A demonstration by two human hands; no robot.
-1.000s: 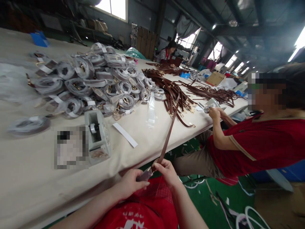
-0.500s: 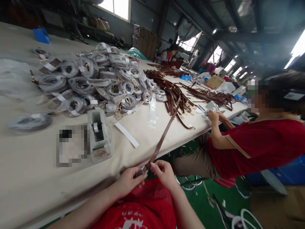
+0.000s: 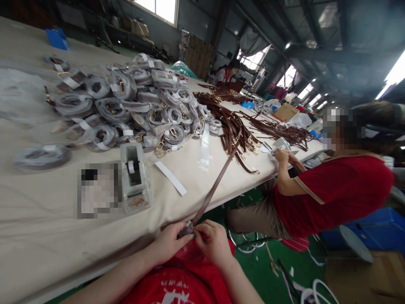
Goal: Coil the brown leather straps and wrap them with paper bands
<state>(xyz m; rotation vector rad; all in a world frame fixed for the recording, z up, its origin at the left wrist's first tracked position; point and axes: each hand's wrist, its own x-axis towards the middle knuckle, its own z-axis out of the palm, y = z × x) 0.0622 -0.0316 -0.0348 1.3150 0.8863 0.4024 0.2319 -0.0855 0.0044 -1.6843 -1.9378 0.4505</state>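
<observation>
A long brown leather strap [image 3: 211,192] runs from the pile on the table down over the front edge to my lap. Its near end is wound into a small roll [image 3: 186,229], which my left hand [image 3: 172,240] grips between thumb and fingers. My right hand [image 3: 212,241] is closed in a pinch at the right side of this roll, with the fingertips against it; the exact spot they grip is partly hidden. On the table near my hands lie a white paper strip [image 3: 171,177] and a grey tape dispenser [image 3: 136,179].
Many coiled straps in clear plastic [image 3: 110,109] are heaped at the left. Loose brown straps with gold clasps [image 3: 234,126] pile up mid-table, beside clear plastic bags [image 3: 205,147]. A co-worker in a red shirt [image 3: 335,192] sits close at the right, handling something.
My right hand has moved left and down along the strap to the roll, its fingers curling in more. The left hand still holds the roll. The view has shifted slightly.
</observation>
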